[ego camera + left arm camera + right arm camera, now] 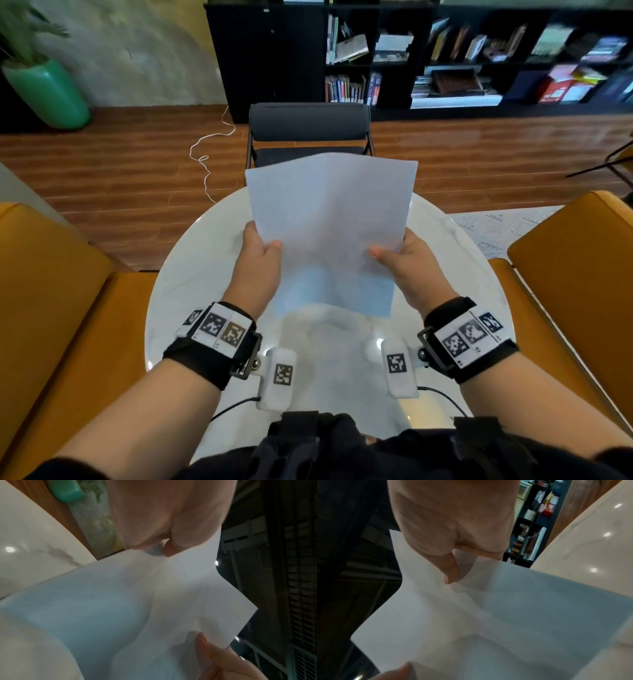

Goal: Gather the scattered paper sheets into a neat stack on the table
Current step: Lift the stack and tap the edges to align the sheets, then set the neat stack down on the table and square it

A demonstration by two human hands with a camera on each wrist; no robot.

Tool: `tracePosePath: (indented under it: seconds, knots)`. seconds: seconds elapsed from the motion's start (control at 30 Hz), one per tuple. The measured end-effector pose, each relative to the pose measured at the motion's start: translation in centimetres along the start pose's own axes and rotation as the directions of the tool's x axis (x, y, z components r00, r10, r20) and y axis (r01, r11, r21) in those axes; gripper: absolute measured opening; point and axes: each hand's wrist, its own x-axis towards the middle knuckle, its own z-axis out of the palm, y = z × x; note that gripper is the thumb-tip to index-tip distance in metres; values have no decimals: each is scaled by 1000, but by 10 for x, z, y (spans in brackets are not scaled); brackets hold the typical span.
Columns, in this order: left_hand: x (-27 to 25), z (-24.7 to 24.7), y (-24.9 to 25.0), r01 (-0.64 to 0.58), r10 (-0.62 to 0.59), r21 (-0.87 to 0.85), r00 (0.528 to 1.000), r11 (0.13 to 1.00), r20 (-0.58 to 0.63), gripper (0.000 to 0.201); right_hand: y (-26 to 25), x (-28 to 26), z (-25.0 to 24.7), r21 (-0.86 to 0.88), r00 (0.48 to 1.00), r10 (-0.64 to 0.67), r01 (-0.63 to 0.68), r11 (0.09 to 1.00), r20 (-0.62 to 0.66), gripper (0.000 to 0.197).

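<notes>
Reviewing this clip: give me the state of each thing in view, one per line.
paper sheets: gathered, held up on edge over the table, top edges uneven
left hand: grips the sheets' left edge
right hand: grips the sheets' right edge
table: no loose sheets visible on it

The paper sheets [329, 226] between the hands are plain white with a pale bluish cast, bluer toward the lower edge nearest the wrists. Under the hands, the round table [479, 291] is glossy white with faint grey marbling. Black wrist straps [202, 359] just behind both hands carry white tags printed with black square codes; one tag on the left wrist is brown. Either side of the hands sit mustard-orange seats [68, 308]. Beyond the hands stand a dark grey chair [308, 121], reddish-brown plank flooring [120, 164], a black bookshelf [274, 51], and a green pot [48, 92] far left.
</notes>
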Motion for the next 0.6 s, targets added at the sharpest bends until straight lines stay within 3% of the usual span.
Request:
tracePosePath:
  seconds: [0.1, 0.2, 0.27, 0.4, 0.47, 0.6]
  knots:
    - [4, 0, 6, -107, 103, -36, 989, 994, -105, 33, -9, -1, 1, -10, 995, -77, 77, 997, -66, 34]
    - [4, -2, -7, -154, 152, 0, 980, 988, -128, 37, -1, -6, -1, -29, 995, -50, 47, 998, -82, 31]
    - [3, -1, -32, -124, 132, 81, 985, 989, -108, 39, 20, -12, -2, -145, 998, 33, -42, 989, -62, 29]
    - [-4, 9, -100, 76, -84, 291, 996, 954, 15, 37, 71, -25, 3, -395, 977, 204, -209, 894, -55, 31]
    - [-1, 11, -108, 88, -97, 330, 995, 940, 12, 37, 72, -22, 4, -372, 971, 219, -239, 897, -96, 34]
    - [14, 3, -86, 33, -15, 287, 998, 957, -62, 36, 48, -7, 2, -388, 987, 137, -157, 908, -81, 32]
